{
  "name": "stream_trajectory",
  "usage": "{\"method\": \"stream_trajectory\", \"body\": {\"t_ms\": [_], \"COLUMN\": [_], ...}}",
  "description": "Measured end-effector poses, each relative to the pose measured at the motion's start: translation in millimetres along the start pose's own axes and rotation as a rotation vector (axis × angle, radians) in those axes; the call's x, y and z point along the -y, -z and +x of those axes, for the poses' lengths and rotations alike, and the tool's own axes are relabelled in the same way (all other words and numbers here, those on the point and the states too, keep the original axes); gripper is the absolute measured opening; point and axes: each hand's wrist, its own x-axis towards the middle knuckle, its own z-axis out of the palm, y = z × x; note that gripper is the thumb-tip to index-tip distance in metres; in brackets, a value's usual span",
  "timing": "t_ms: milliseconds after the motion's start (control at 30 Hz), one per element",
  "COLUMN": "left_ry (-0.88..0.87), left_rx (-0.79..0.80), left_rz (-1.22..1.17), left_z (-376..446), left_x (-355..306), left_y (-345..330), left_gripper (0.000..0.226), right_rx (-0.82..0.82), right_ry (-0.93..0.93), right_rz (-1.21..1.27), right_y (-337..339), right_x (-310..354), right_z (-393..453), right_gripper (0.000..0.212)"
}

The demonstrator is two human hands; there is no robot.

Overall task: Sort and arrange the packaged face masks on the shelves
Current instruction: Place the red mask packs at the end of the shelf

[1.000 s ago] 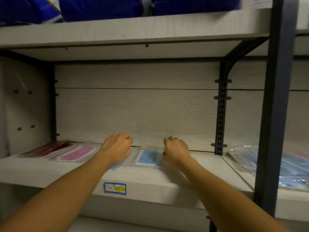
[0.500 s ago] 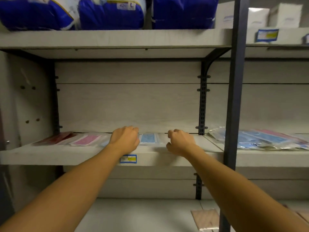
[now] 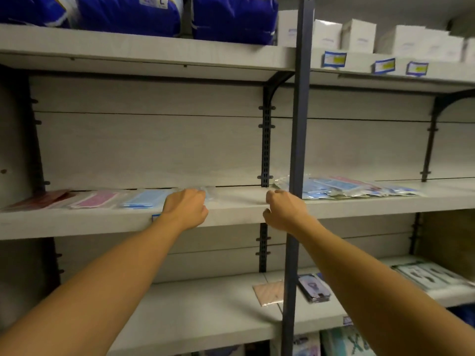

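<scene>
Three flat packaged masks lie in a row on the middle shelf (image 3: 236, 205): a red pack (image 3: 38, 199), a pink pack (image 3: 94, 199) and a blue pack (image 3: 146, 198). My left hand (image 3: 186, 208) is curled at the shelf's front edge, just right of the blue pack. Its knuckles meet the edge of a clear wrapper (image 3: 209, 191), and whether it grips the wrapper is hidden. My right hand (image 3: 284, 209) is a loose fist at the same edge, with nothing showing in it. A loose pile of blue and pink mask packs (image 3: 347, 187) lies in the bay to the right.
A dark upright post (image 3: 298, 150) stands just right of my right hand. Blue bulk bags (image 3: 128, 14) and white boxes (image 3: 357, 34) fill the top shelf. The lower shelf holds a beige pack (image 3: 270, 292), a dark pack (image 3: 313, 287) and boxed goods (image 3: 431, 274).
Both hands have drawn back from the blue packs toward the shelf's front edge. The view has pulled back and swung right, showing the right bay and the lower shelf.
</scene>
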Motion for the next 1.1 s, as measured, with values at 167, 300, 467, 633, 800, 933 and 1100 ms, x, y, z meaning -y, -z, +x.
{"method": "stream_trajectory", "body": {"t_ms": [167, 300, 467, 633, 800, 933, 1100], "left_ry": [-0.018, -0.055, -0.092, -0.128, -0.152, -0.14, -0.127], "left_rx": [-0.023, -0.028, -0.019, -0.018, -0.004, 0.024, 0.056], "left_rz": [-0.07, -0.105, -0.16, -0.316, -0.367, -0.379, -0.337], "left_z": [11, 24, 43, 64, 90, 107, 124], "left_x": [-44, -90, -155, -213, -257, -284, -309], "left_y": [7, 16, 21, 21, 18, 17, 6], "left_gripper": [0.023, 0.02, 0.021, 0.017, 0.017, 0.018, 0.015], "right_rx": [-0.031, -0.006, 0.0, 0.02, 0.053, 0.065, 0.079], "right_ry": [-0.042, -0.084, -0.135, -0.147, -0.165, -0.181, -0.184], "right_rz": [-0.016, -0.05, -0.09, -0.108, -0.109, -0.094, -0.072], "right_y": [7, 15, 28, 35, 30, 25, 14], "right_x": [-45, -84, -145, -206, -261, -298, -335], "right_z": [-22, -34, -38, -37, -37, -35, -32], "right_gripper": [0.025, 0.035, 0.032, 0.032, 0.037, 0.034, 0.03]}}
